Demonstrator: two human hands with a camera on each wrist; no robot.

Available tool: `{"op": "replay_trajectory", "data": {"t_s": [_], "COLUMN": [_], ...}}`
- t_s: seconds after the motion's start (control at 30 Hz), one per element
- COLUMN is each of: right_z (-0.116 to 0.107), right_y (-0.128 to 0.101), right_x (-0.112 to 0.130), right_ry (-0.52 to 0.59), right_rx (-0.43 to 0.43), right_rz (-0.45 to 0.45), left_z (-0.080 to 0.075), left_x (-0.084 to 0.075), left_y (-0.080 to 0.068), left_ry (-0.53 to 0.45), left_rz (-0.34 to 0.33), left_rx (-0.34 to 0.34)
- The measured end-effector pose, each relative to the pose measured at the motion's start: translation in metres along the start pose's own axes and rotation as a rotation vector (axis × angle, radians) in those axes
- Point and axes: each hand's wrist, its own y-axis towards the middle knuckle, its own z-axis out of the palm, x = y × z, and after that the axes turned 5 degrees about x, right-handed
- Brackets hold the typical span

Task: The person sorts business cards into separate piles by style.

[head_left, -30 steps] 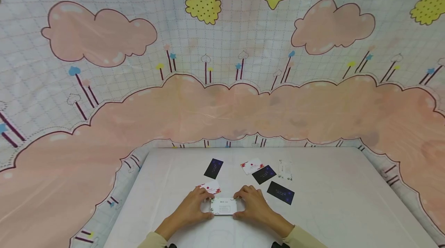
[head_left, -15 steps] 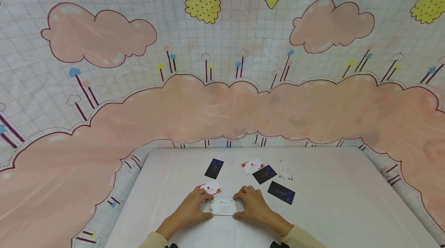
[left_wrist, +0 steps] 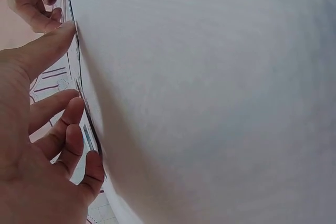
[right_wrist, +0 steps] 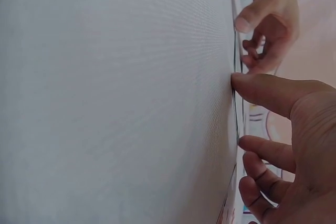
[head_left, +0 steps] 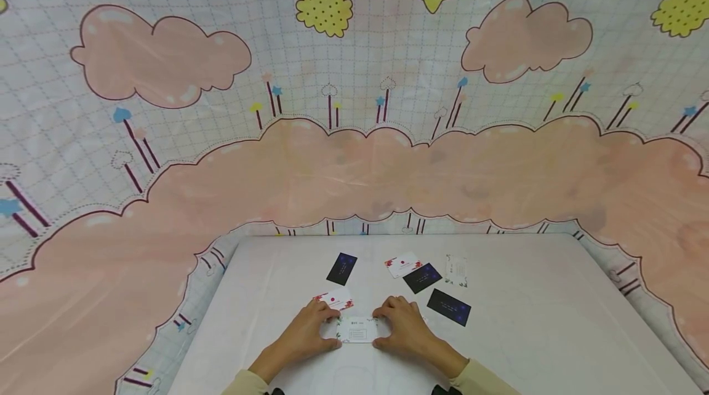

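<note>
In the head view a white business card [head_left: 357, 329] with leaf patterns at its corners lies low on the white table [head_left: 526, 346]. My left hand [head_left: 301, 330] grips its left end between thumb and forefinger, and my right hand [head_left: 408, 330] pinches its right end the same way. Whether other cards lie beneath it cannot be told. Seen from the left wrist, the left hand [left_wrist: 37, 98] has its thumb and fingers along a thin edge at table level. The right wrist view gives the right hand [right_wrist: 294, 140] in a similar pose.
Just beyond the left hand is a red-flowered white card [head_left: 335, 298]. Farther back lie a dark card [head_left: 341, 269], another red-flowered card [head_left: 401, 264] partly under a dark card [head_left: 423, 278], a pale card [head_left: 456, 270], and a dark card [head_left: 449, 307] at right.
A second ago the held card's near edge showed a dark line; now that edge looks thinner and flatter. Both hands stay at its ends, and the head view has shifted slightly.
</note>
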Motion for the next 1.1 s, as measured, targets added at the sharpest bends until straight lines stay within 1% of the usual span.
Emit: {"op": "replay_trajectory", "data": {"t_s": [0.13, 0.27, 0.4, 0.6, 0.77, 0.97, 1.1], "right_z": [-0.001, -0.005, -0.015, -0.034, -0.048, -0.063, -0.073], "right_y": [0.001, 0.0, -0.001, -0.002, -0.004, -0.006, -0.007], "right_x": [-0.002, -0.003, -0.004, -0.009, -0.015, -0.026, -0.036], "right_ry": [0.009, 0.049, 0.121, 0.198, 0.236, 0.254, 0.247], "right_rx": [-0.014, -0.026, -0.026, -0.075, -0.137, -0.185, -0.207], "right_rz": [-0.005, -0.01, 0.017, 0.048, 0.093, 0.147, 0.195], "left_z": [-0.001, -0.004, -0.011, -0.021, -0.027, -0.031, -0.034], "left_x": [-0.001, -0.004, -0.008, -0.013, -0.02, -0.031, -0.038], "left_y": [0.001, 0.002, 0.004, 0.009, 0.016, 0.029, 0.039], "left_ry": [0.006, 0.029, 0.032, -0.017, -0.048, -0.101, -0.103], "left_rz": [0.016, 0.045, 0.068, 0.063, 0.084, 0.105, 0.127], "left_rx": [-0.017, -0.062, -0.107, -0.149, -0.203, -0.231, -0.256]}}
